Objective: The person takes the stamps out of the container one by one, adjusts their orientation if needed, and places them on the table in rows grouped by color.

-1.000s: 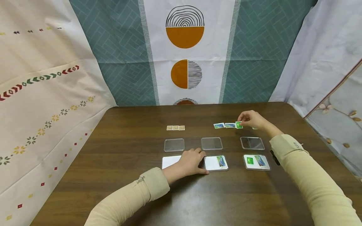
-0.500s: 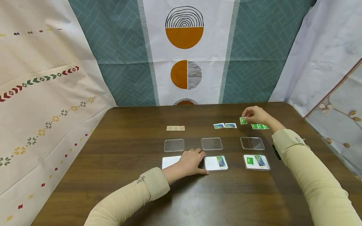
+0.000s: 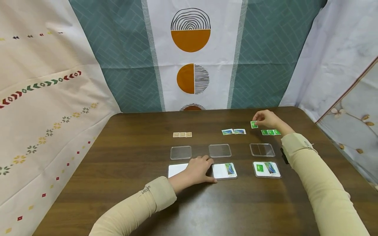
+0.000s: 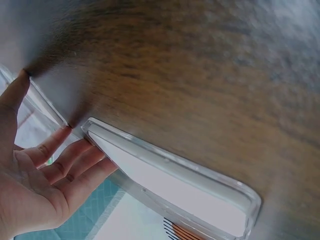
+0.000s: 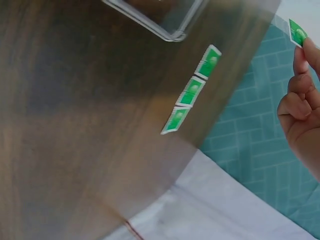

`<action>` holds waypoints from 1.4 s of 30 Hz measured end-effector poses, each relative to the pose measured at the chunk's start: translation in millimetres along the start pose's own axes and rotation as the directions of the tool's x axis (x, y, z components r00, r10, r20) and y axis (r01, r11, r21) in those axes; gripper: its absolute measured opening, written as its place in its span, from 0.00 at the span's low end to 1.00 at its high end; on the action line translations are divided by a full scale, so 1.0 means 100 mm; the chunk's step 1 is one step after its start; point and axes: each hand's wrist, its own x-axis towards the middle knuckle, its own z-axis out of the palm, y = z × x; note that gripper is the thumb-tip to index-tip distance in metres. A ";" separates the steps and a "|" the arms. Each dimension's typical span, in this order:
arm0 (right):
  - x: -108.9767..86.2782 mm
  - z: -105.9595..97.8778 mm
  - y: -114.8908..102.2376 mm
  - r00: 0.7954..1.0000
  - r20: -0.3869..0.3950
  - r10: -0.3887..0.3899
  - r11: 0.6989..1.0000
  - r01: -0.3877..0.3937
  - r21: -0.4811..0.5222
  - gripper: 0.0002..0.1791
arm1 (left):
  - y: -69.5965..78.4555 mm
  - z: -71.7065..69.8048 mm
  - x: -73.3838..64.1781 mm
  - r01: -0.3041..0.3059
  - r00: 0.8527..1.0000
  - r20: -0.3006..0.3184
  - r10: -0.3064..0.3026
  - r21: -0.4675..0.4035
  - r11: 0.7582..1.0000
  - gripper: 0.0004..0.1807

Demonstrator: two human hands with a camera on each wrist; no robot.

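Thumb and fingertips of my right hand (image 3: 265,118) pinch a small green stamp (image 3: 254,124), raised above the far side of the table. Closer in the right wrist view, the stamp (image 5: 297,33) shows a white border. Three more green stamps (image 5: 191,91) lie in a row near it. My left hand (image 3: 198,169) grips the left end of the middle clear plastic case (image 3: 220,172), thumb at its near edge and fingers at its far edge. That case holds a white card with one blue-green landscape stamp (image 3: 229,169). Part of the left case (image 3: 177,169) is hidden behind the left hand.
Two landscape stamps (image 3: 239,131) and a row of tan stamps (image 3: 182,134) lie at the back. Clear lids (image 3: 181,152) sit behind each case. The right case (image 3: 266,169) holds a green and a landscape stamp. Patterned cloths hang around the brown table (image 3: 236,209).
My right hand has lifted the green stamp away from beside the landscape stamps, back and right, uncovering the green row. My left hand stays at the middle case.
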 end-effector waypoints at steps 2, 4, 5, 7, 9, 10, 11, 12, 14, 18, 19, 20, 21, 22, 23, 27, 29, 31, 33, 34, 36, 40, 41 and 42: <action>0.01 0.03 0.03 1.000 0.008 0.005 1.000 -0.005 -0.009 0.06 | -0.01 0.00 0.00 0.005 1.000 0.000 -0.005 -0.001 1.000 0.37; 0.00 0.06 0.06 1.000 0.014 0.006 1.000 -0.005 -0.017 0.06 | -0.01 0.00 0.00 0.006 1.000 -0.001 -0.006 -0.006 1.000 0.37; -0.01 0.07 0.07 1.000 0.014 0.007 1.000 -0.006 -0.022 0.05 | -0.01 0.00 0.00 0.007 1.000 0.002 -0.007 -0.008 1.000 0.37; -0.02 0.10 0.10 1.000 0.015 0.004 0.999 -0.004 -0.038 0.05 | -0.02 -0.01 0.00 0.006 1.000 -0.001 -0.006 -0.010 1.000 0.37; -0.03 0.12 0.13 1.000 0.014 -0.005 0.998 0.006 -0.055 0.05 | -0.01 -0.01 0.00 0.005 1.000 0.000 -0.005 -0.011 1.000 0.37; -0.03 0.14 0.14 1.000 0.011 -0.004 0.998 0.005 -0.068 0.05 | -0.01 -0.01 0.00 0.004 1.000 0.002 -0.004 -0.009 1.000 0.37; -0.03 0.15 0.15 1.000 0.011 -0.006 0.997 0.007 -0.079 0.05 | -0.01 -0.02 0.00 0.004 1.000 0.003 -0.003 -0.007 1.000 0.37; -0.03 0.16 0.16 1.000 0.011 -0.006 0.996 0.007 -0.090 0.05 | -0.01 -0.01 0.01 0.003 1.000 0.003 -0.003 -0.006 1.000 0.37; -0.03 0.17 0.18 1.000 0.008 0.000 0.994 0.000 -0.105 0.04 | -0.01 -0.02 0.01 0.001 1.000 0.001 -0.001 -0.004 1.000 0.37; -0.04 0.21 0.22 0.999 0.007 0.038 0.990 -0.036 -0.133 0.04 | -0.01 -0.01 0.02 0.001 1.000 0.001 -0.001 -0.004 1.000 0.37; -0.04 0.22 0.23 0.999 0.007 0.050 0.989 -0.049 -0.141 0.04 | -0.01 -0.02 0.02 0.001 1.000 0.002 -0.001 -0.004 1.000 0.37; -0.04 0.23 0.24 0.998 0.005 0.061 0.987 -0.060 -0.150 0.04 | -0.01 -0.02 0.02 0.001 1.000 0.005 -0.001 -0.003 1.000 0.37; -0.05 0.24 0.25 0.997 0.003 0.071 0.985 -0.069 -0.158 0.04 | -0.01 -0.02 0.02 0.002 1.000 0.008 -0.002 -0.002 1.000 0.37; -0.05 0.25 0.26 0.997 0.000 0.080 0.983 -0.079 -0.165 0.04 | -0.01 -0.02 0.02 0.002 1.000 0.011 -0.002 0.000 1.000 0.37; -0.05 0.25 0.26 0.996 -0.005 0.089 0.981 -0.089 -0.172 0.04 | 0.00 -0.02 0.02 0.004 1.000 0.012 -0.004 -0.001 1.000 0.38; -0.05 0.27 0.25 0.993 -0.024 0.116 0.973 -0.119 -0.196 0.04 | 0.00 -0.03 0.01 0.009 1.000 0.018 -0.009 0.006 1.000 0.38; -0.05 0.28 0.23 0.991 -0.031 0.129 0.969 -0.133 -0.208 0.04 | 0.00 -0.03 0.01 0.007 1.000 0.014 -0.007 0.006 1.000 0.38; -0.05 0.28 0.22 0.991 -0.036 0.133 0.965 -0.137 -0.221 0.04 | 0.00 -0.03 0.01 0.006 1.000 0.016 -0.006 0.008 1.000 0.38; -0.05 0.28 0.21 0.990 -0.038 0.139 0.963 -0.144 -0.229 0.04 | 0.00 -0.04 0.01 0.005 1.000 0.016 -0.005 0.007 1.000 0.37; -0.05 0.28 0.21 0.990 -0.039 0.137 0.963 -0.142 -0.231 0.04 | 0.00 -0.04 0.01 0.005 1.000 0.016 -0.005 0.007 1.000 0.37; -0.04 0.29 0.20 0.990 -0.038 0.136 0.962 -0.142 -0.233 0.04 | 0.00 -0.04 0.01 0.008 1.000 0.021 -0.008 0.008 1.000 0.37; -0.03 0.31 0.20 0.987 -0.042 0.152 0.955 -0.158 -0.252 0.03 | 0.00 -0.04 0.01 0.011 1.000 0.023 -0.011 0.010 1.000 0.37; -0.03 0.32 0.20 0.986 -0.043 0.161 0.952 -0.166 -0.258 0.03 | 0.00 -0.04 0.01 0.010 1.000 0.023 -0.011 0.010 1.000 0.37; -0.02 0.32 0.20 0.985 -0.042 0.166 0.949 -0.171 -0.265 0.03 | 0.00 -0.04 0.01 0.009 1.000 0.021 -0.009 0.008 1.000 0.37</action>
